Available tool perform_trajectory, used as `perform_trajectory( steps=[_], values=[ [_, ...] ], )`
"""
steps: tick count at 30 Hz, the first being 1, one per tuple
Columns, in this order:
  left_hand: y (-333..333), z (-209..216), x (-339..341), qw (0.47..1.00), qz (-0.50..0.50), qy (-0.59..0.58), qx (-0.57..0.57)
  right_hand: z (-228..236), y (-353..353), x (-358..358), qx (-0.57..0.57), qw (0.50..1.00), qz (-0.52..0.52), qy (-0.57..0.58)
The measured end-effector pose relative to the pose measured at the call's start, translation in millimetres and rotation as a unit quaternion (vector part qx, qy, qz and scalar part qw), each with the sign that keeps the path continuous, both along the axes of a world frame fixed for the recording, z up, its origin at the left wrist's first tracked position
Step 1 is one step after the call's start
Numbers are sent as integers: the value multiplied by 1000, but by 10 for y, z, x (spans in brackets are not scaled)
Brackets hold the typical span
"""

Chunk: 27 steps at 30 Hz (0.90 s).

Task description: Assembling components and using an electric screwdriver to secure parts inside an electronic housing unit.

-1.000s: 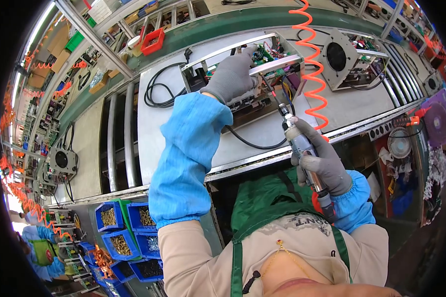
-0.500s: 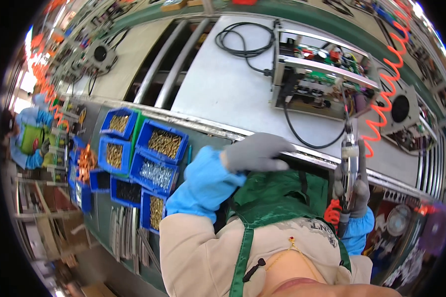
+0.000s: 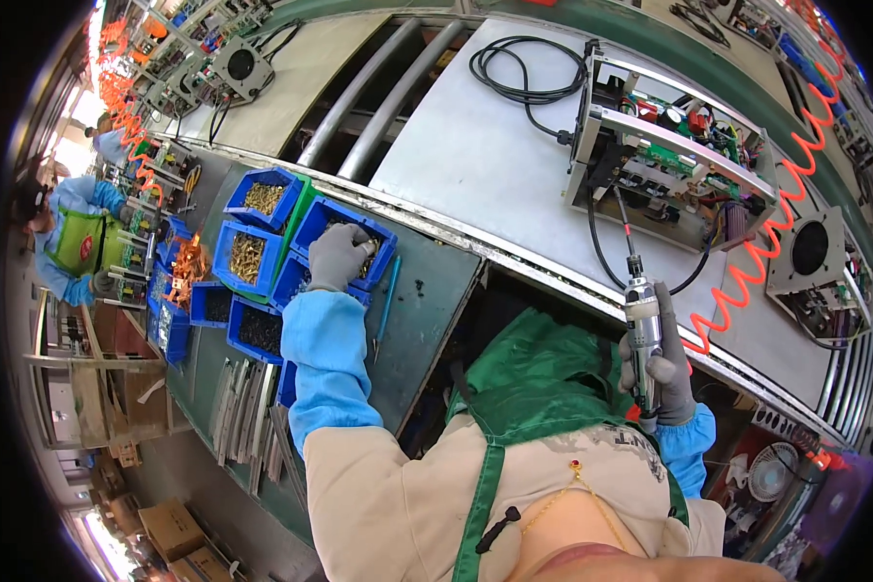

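Note:
My gloved left hand (image 3: 339,256) dips into a blue bin (image 3: 386,250) of brass-coloured screws, its fingers curled down among them. Whatever those fingers hold is hidden. Upright in my gloved right hand (image 3: 673,369) is a silver pneumatic screwdriver (image 3: 643,320), with fingers and thumb wrapped round its body. Its long bit (image 3: 625,215) points up toward the open front of a metal-framed electronic unit (image 3: 684,145). Green circuit boards and wires show inside that unit. A black power cable (image 3: 529,95) runs from the unit and lies coiled on the white board (image 3: 456,145).
More blue bins (image 3: 247,254) with screws stand at the left. Near them lie a blue pen-like tool (image 3: 388,301) and metal strips (image 3: 247,412). An orange coiled air hose (image 3: 747,291) hangs at the right. A co-worker (image 3: 73,238) is at the far left.
My left hand has moved left from in front of my apron into the screw bin. The screwdriver in my right hand has shifted left and tilted. The whole view has turned slightly.

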<state>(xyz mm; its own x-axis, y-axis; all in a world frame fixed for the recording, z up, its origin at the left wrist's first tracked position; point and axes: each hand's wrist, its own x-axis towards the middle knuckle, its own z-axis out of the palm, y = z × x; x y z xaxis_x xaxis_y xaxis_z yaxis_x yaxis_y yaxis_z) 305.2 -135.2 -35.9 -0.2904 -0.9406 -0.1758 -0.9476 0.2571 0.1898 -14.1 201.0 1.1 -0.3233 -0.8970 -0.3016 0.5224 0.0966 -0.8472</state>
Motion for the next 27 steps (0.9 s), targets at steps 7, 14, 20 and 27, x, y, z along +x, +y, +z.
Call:
perform_trajectory(
  steps=[7,14,20,27],
  values=[
    [61,-147,113,989,27,70,-124,42,107,-6,37,999,11,5],
    [671,267,-1011,794,1,599,103,99,103,-60,41,992,105,-51],
    [828,-7,-1867,539,-52,717,440,129,15,-99,65,975,211,33],
    [817,-5,-2037,429,-82,703,561,200,64,-80,78,979,178,63]
  ],
)
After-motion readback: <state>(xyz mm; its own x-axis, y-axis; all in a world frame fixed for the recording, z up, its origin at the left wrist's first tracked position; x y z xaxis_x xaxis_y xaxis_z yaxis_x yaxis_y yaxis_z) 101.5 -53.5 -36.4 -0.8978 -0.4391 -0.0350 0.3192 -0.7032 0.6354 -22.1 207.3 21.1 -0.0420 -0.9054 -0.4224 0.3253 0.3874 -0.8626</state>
